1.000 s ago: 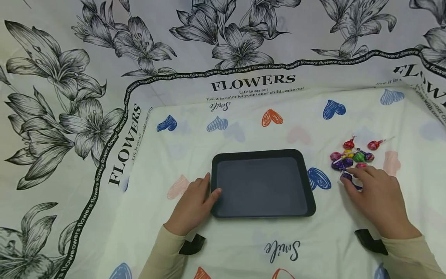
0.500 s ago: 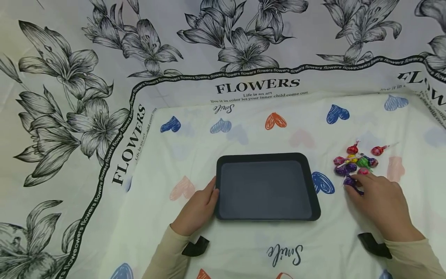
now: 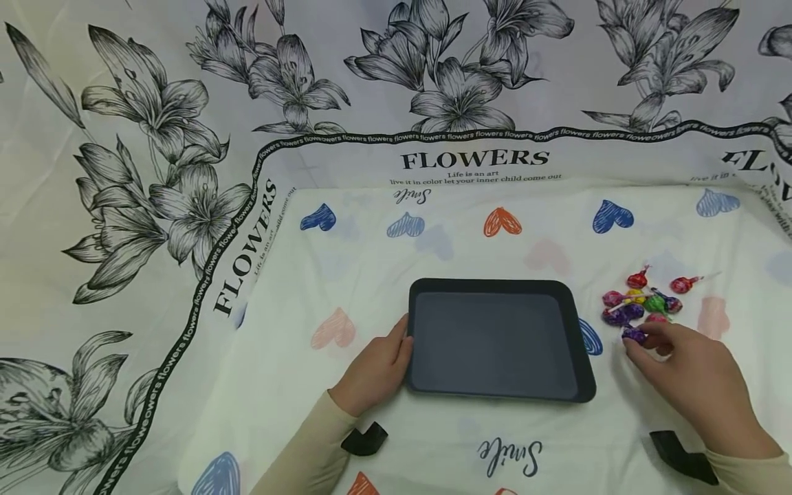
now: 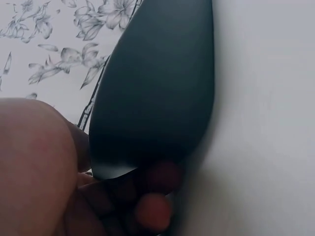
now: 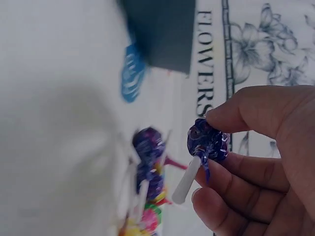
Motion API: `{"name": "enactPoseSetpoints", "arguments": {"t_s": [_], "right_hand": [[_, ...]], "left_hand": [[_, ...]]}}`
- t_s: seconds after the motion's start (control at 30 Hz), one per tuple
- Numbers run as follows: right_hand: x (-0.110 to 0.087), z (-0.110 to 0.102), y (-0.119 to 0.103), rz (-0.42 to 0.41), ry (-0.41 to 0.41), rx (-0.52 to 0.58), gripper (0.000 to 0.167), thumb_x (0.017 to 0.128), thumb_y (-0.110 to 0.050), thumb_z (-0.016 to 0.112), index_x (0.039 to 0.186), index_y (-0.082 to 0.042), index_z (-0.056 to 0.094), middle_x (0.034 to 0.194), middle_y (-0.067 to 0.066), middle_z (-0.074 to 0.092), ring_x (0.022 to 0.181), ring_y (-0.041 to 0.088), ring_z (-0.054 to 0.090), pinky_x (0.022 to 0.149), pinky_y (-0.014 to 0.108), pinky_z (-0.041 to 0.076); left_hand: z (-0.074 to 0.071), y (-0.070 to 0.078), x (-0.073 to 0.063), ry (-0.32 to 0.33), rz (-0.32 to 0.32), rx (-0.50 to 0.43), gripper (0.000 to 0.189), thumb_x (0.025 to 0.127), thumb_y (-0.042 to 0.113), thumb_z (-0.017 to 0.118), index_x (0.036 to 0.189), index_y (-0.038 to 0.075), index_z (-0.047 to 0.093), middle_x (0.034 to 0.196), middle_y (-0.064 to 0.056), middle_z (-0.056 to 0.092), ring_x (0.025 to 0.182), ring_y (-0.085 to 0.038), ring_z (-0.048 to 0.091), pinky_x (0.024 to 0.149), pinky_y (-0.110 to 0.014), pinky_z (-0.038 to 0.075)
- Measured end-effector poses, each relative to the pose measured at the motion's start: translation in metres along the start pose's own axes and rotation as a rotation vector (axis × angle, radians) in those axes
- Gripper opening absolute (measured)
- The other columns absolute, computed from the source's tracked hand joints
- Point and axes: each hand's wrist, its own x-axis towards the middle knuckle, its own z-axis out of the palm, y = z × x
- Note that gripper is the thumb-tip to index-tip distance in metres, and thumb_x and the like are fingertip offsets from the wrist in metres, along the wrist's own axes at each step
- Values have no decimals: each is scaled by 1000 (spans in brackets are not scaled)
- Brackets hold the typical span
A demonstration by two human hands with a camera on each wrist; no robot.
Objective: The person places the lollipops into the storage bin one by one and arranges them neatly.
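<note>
A dark grey rectangular tray [image 3: 495, 344] is in the middle of the head view. At its left edge, my left hand [image 3: 376, 371] grips the side, with fingers curled beneath it in the left wrist view, where the tray [image 4: 157, 83] fills the centre. My right hand [image 3: 696, 375] pinches a purple-wrapped lollipop [image 3: 634, 335] between thumb and fingers. In the right wrist view the lollipop [image 5: 206, 140] shows its wrapper and a short white stick [image 5: 186, 183] pointing down. Just beyond that hand lies a small pile of wrapped lollipops [image 3: 656, 304] in red, pink, yellow, green and purple.
A white cloth [image 3: 359, 275] printed with hearts and words covers the surface. Around it runs a border of black flower drawings [image 3: 204, 199]. One red lollipop [image 3: 683, 284] lies at the pile's right. Black straps [image 3: 365, 440] show at both wrists.
The tray has shifted right with my left hand and now covers much of the blue heart beside it. My right hand has drawn the purple lollipop slightly away from the pile. The head view has shifted.
</note>
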Motion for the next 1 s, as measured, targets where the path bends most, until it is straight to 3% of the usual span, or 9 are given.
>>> {"name": "enactPoseSetpoints", "arguments": {"t_s": [0.1,0.23,0.3,0.37,0.5,0.7,0.9,1.0], "right_hand": [[-3,-6,-10,2,34,29,40,90,-32,80,109,4,73,85,15,74,77,34,67,56,33,40],[-5,-14,-26,1,66,105,40,90,-31,82,108,4,74,83,12,73,74,23,64,52,29,41],[-4,-18,-34,-10,66,145,39,91,-31,83,107,3,75,83,11,73,72,14,60,51,28,41],[-3,-21,-41,-28,51,179,39,91,-31,83,108,3,76,83,9,73,70,5,56,51,28,41],[4,-23,-58,-94,35,197,37,91,-30,82,110,1,76,83,4,72,70,2,57,53,28,43],[17,-16,-85,-168,36,216,36,93,-26,79,119,-2,74,82,2,69,72,15,59,58,27,45],[27,-7,-109,-201,-36,193,34,94,-31,79,112,-2,77,81,2,70,73,19,60,59,30,46],[31,-1,-120,-228,-95,185,33,94,-31,79,111,-3,77,80,2,69,70,18,58,59,32,46]], "left_hand": [[0,1,1,-25,-4,-6,55,115,27,40,164,2,31,135,-24,67,123,-26,67,103,-46,52],[0,3,3,-62,-3,-10,56,115,26,39,164,0,30,97,-16,74,109,-18,69,97,-41,53],[1,5,4,-75,4,-14,56,115,26,40,164,0,29,78,-6,66,101,-14,68,94,-39,52],[3,7,5,-85,12,-20,56,115,26,40,164,0,29,72,-2,62,99,-12,68,94,-38,52],[5,13,7,-93,19,-29,57,114,27,43,163,0,31,87,-6,71,104,-12,68,97,-39,52],[9,15,10,-99,30,-17,57,114,28,45,163,3,32,69,5,59,79,-9,61,83,-34,50],[12,15,10,-75,31,-3,58,113,30,46,162,2,35,76,-3,67,85,-11,65,84,-37,52],[13,16,10,-77,30,-9,58,113,31,46,163,4,34,70,0,63,78,-11,63,78,-35,51]]}}
